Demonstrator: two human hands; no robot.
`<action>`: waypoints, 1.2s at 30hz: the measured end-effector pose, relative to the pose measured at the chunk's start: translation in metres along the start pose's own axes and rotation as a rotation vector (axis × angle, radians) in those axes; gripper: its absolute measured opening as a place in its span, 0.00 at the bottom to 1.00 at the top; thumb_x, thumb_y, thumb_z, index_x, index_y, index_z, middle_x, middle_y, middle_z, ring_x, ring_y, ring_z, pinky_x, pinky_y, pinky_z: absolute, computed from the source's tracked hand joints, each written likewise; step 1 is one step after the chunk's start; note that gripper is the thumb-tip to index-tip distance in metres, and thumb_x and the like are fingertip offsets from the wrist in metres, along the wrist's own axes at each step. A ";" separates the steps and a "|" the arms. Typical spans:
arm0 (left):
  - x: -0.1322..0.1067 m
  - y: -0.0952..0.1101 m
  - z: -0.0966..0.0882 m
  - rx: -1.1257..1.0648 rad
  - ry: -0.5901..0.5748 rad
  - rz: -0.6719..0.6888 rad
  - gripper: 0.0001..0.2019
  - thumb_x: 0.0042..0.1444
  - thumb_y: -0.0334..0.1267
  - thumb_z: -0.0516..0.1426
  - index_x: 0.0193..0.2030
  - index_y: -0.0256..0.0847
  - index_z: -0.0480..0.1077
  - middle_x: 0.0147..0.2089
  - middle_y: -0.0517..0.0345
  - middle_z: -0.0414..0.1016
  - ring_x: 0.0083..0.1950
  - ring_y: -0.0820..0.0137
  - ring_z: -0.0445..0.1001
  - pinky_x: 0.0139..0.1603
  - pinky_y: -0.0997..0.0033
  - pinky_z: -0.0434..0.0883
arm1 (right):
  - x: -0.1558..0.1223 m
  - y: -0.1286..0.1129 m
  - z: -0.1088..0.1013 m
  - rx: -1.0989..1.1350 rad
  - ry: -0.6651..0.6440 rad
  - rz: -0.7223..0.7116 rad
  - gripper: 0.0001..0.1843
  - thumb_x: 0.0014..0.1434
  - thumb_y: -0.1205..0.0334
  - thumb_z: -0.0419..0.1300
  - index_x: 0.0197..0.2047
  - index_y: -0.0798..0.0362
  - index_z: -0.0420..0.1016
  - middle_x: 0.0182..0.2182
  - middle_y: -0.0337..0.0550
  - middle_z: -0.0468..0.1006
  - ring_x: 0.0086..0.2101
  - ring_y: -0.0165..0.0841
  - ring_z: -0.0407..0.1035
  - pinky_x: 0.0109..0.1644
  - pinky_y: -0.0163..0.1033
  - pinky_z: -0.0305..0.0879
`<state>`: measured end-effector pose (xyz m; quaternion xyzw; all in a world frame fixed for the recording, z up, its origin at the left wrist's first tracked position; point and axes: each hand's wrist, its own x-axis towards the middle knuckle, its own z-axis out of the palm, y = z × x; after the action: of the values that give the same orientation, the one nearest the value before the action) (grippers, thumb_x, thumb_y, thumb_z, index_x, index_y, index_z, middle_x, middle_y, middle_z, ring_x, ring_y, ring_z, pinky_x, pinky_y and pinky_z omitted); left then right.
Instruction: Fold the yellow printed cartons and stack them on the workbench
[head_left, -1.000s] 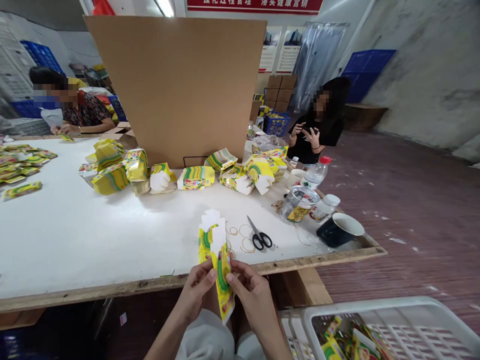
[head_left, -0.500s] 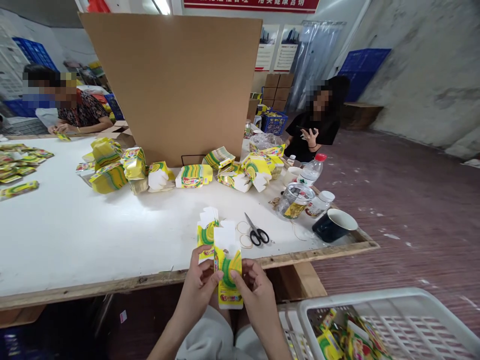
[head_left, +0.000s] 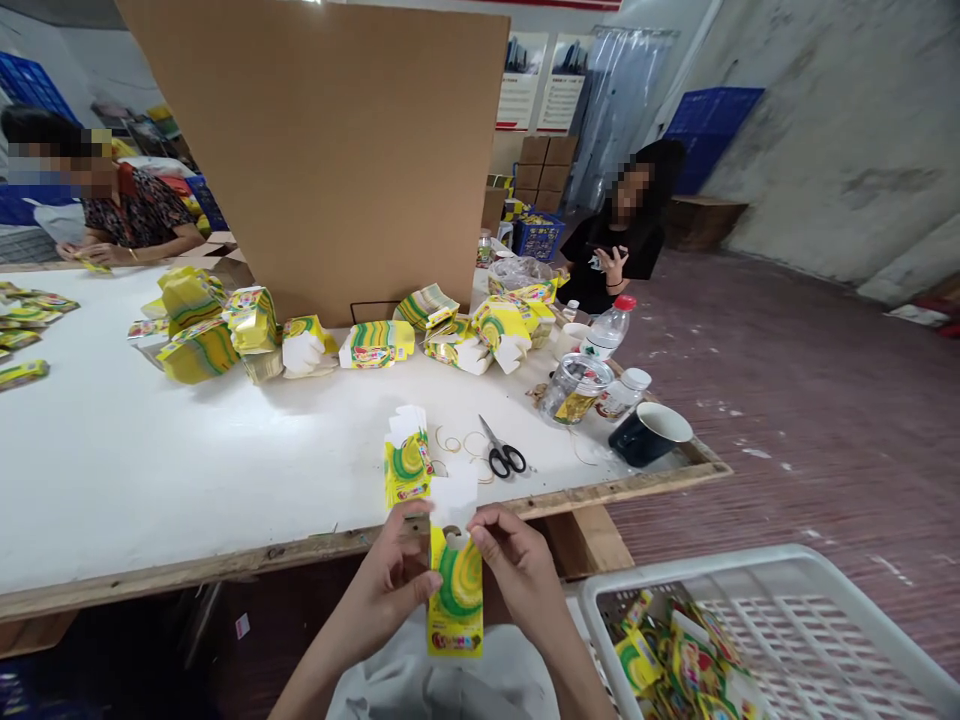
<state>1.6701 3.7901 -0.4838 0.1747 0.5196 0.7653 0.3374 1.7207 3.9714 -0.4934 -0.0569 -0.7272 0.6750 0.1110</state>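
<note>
Both my hands hold one small yellow-and-green carton (head_left: 455, 595) upright in front of me, below the table's near edge. My left hand (head_left: 394, 575) grips its left side with curled fingers. My right hand (head_left: 514, 565) pinches its upper right corner by the white top flaps. Just beyond, a second carton of the same kind (head_left: 406, 465) stands on the white table (head_left: 150, 470) with its white flaps up.
Black scissors (head_left: 499, 455) and rubber bands lie right of the standing carton. A dark cup (head_left: 649, 433), jar and bottle sit at the table's right end. Piles of cartons (head_left: 225, 335) line a cardboard sheet (head_left: 322, 150). A white basket (head_left: 750, 640) of packets is lower right. Two people sit beyond.
The carton in my hands has turned from edge-on to face me and has come down lower, toward my lap. The view has tilted down slightly.
</note>
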 end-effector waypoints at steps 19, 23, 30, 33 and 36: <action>0.006 -0.008 -0.003 0.101 0.013 0.055 0.19 0.59 0.36 0.60 0.55 0.45 0.62 0.43 0.52 0.80 0.44 0.64 0.79 0.43 0.69 0.71 | 0.005 -0.013 -0.003 -0.400 -0.071 0.080 0.19 0.55 0.63 0.59 0.52 0.51 0.76 0.21 0.32 0.63 0.23 0.29 0.58 0.27 0.33 0.56; 0.006 -0.007 -0.003 0.011 -0.001 0.026 0.19 0.59 0.35 0.61 0.54 0.46 0.61 0.41 0.54 0.81 0.40 0.65 0.80 0.40 0.69 0.72 | 0.006 -0.009 0.000 -0.479 -0.099 0.066 0.19 0.56 0.63 0.59 0.52 0.50 0.74 0.21 0.31 0.62 0.23 0.30 0.59 0.28 0.33 0.56; 0.006 -0.008 -0.001 -0.024 0.033 0.026 0.21 0.57 0.35 0.62 0.54 0.45 0.60 0.40 0.53 0.80 0.35 0.67 0.80 0.32 0.73 0.71 | 0.002 -0.012 0.002 -0.513 -0.114 0.070 0.22 0.54 0.61 0.62 0.54 0.48 0.71 0.19 0.27 0.57 0.22 0.29 0.58 0.28 0.32 0.54; 0.006 -0.006 0.001 0.026 0.019 0.040 0.19 0.59 0.36 0.60 0.55 0.45 0.61 0.41 0.53 0.80 0.39 0.68 0.79 0.38 0.73 0.71 | 0.001 -0.010 0.006 -0.566 -0.043 0.116 0.22 0.53 0.61 0.61 0.52 0.50 0.70 0.19 0.26 0.55 0.21 0.30 0.58 0.28 0.33 0.53; 0.007 -0.005 0.000 0.036 -0.001 0.034 0.18 0.60 0.37 0.60 0.55 0.45 0.61 0.42 0.53 0.80 0.40 0.68 0.79 0.42 0.71 0.71 | 0.002 -0.008 0.007 -0.582 0.005 0.138 0.20 0.53 0.61 0.61 0.50 0.51 0.70 0.18 0.27 0.55 0.21 0.30 0.58 0.27 0.33 0.52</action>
<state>1.6667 3.7966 -0.4893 0.1900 0.5300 0.7615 0.3212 1.7181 3.9645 -0.4861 -0.1374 -0.8843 0.4439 0.0455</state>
